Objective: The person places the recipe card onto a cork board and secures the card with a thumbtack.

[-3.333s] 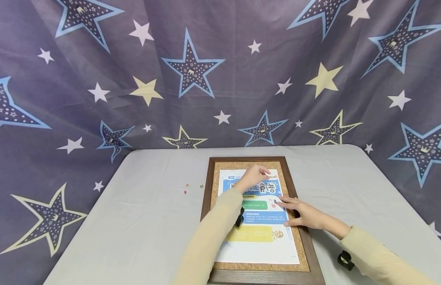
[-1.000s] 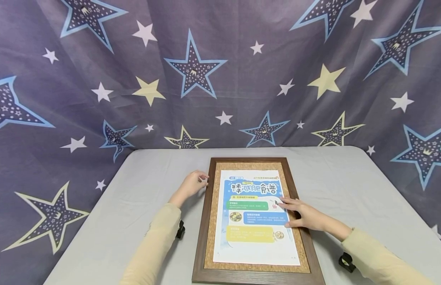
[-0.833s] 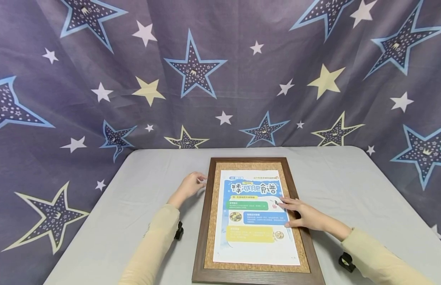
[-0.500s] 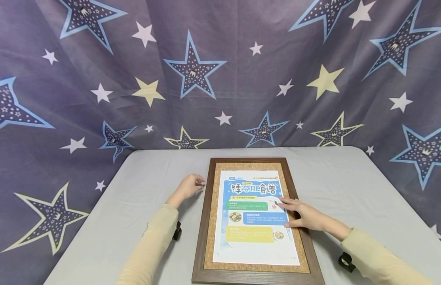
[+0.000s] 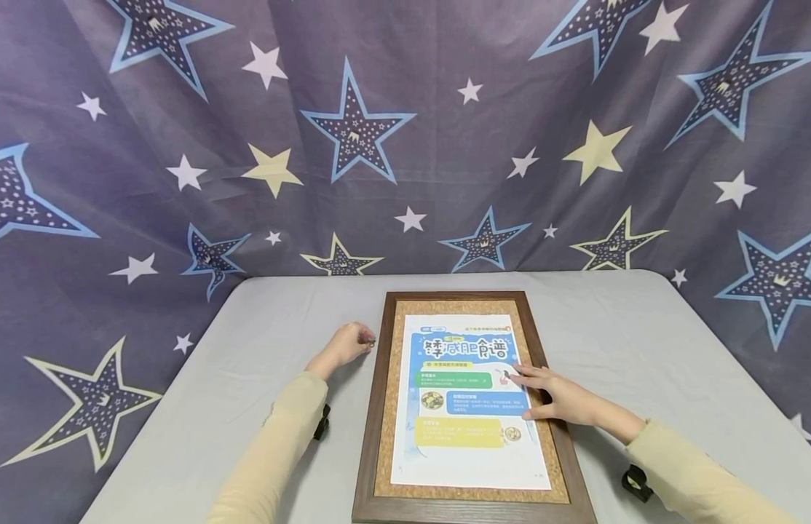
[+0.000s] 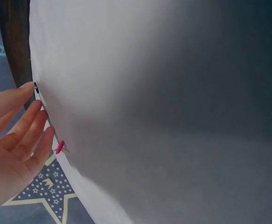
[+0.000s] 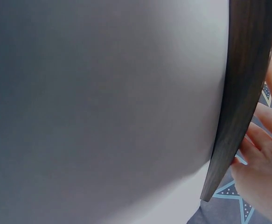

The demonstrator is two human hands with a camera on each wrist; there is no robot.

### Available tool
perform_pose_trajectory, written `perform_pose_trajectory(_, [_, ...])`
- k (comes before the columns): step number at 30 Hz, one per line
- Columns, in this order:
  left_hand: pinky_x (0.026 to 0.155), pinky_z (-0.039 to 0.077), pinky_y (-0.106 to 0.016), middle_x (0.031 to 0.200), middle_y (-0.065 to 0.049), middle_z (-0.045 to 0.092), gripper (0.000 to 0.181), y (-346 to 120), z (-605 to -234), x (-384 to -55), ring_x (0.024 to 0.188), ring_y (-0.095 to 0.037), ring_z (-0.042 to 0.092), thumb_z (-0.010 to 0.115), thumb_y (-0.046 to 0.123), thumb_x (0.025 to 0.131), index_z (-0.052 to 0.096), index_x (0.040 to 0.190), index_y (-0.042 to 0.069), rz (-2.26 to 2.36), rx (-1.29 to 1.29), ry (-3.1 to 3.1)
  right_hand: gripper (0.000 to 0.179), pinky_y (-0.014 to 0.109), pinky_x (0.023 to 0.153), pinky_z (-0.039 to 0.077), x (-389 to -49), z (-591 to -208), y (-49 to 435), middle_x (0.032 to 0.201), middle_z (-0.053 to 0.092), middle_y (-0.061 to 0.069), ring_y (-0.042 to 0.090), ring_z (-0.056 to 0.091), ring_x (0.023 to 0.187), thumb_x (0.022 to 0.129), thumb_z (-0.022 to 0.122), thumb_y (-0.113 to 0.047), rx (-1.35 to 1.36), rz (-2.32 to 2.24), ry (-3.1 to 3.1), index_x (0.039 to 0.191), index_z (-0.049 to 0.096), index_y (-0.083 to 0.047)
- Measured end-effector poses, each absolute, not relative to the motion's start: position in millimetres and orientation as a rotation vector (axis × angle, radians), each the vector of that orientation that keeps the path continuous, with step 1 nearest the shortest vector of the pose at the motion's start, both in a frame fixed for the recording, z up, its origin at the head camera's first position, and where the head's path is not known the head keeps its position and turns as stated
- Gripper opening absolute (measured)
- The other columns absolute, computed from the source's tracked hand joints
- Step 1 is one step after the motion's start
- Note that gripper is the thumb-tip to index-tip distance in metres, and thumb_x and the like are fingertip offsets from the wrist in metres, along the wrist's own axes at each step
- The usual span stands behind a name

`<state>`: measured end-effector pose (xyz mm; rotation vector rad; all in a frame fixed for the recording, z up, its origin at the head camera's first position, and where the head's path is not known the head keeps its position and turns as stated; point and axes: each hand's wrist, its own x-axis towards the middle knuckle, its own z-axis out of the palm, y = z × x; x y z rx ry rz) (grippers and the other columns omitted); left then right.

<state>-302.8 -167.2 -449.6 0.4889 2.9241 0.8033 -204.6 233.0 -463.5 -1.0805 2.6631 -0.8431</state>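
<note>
My left hand (image 5: 345,345) is on the table just left of the corkboard frame, its thumb and forefinger pinching a small dark push pin (image 6: 36,87). A pink push pin (image 6: 60,147) lies on the cloth close to the other fingertips in the left wrist view; the hand hides it in the head view. A printed poster (image 5: 467,466) lies flat on the wood-framed corkboard (image 5: 458,492). Across the frame's right side, my right hand (image 5: 563,397) rests with spread fingers, its fingertips on the poster's right edge. The right wrist view shows the frame (image 7: 240,84) beside that hand.
Light grey cloth (image 5: 202,437) covers the table around the corkboard. Behind it hangs a dark curtain (image 5: 432,145) printed with stars. Black wrist straps (image 5: 637,482) sit under both sleeves.
My left hand has left the poster's top for the table left of the frame, then lowered slightly and closed its fingertips on the dark pin. The right hand has stayed in place.
</note>
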Motion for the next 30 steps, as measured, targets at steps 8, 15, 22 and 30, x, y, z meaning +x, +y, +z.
perform_pose_trajectory(8, [0.073,0.046,-0.033,0.077,-0.004,0.058,0.008,-166.8,-452.7,-307.1,0.074,-0.017,0.055,0.065,0.001,0.075,0.066,0.083,0.002,0.754,0.533,2.949,0.068,0.062,0.093,0.022,-205.1,-464.7,233.0,0.135,0.03,0.027,0.048,0.025,0.121,0.078,0.063,-0.037,-1.093,-0.847,2.666,0.126,0.043,0.007])
perform_pose_trajectory(15, [0.07,0.046,-0.032,0.075,-0.004,0.055,0.006,-168.2,-457.8,-309.7,0.071,-0.016,0.054,0.065,-0.001,0.073,0.065,0.078,0.002,0.779,0.573,2.957,0.069,0.062,0.092,0.024,-204.2,-462.7,232.8,0.136,0.03,0.027,0.049,0.025,0.121,0.078,0.062,-0.038,-1.077,-0.839,2.668,0.127,0.042,0.007])
perform_pose_trajectory(22, [0.07,0.045,-0.031,0.074,-0.002,0.054,0.006,-168.4,-460.0,-312.0,0.07,-0.016,0.053,0.064,-0.002,0.073,0.064,0.077,0.002,0.743,0.6,2.96,0.069,0.062,0.092,0.024,-203.6,-461.4,232.1,0.135,0.03,0.027,0.05,0.025,0.121,0.078,0.063,-0.037,-1.061,-0.836,2.669,0.127,0.042,0.006])
perform_pose_trajectory(30, [0.072,0.046,-0.032,0.077,-0.008,0.058,0.005,-168.9,-461.1,-315.3,0.073,-0.02,0.055,0.064,-0.002,0.074,0.063,0.079,-0.001,0.722,0.578,2.927,0.069,0.062,0.092,0.025,-204.2,-462.9,232.5,0.136,0.03,0.027,0.05,0.025,0.121,0.078,0.063,-0.038,-1.07,-0.838,2.673,0.127,0.042,0.006])
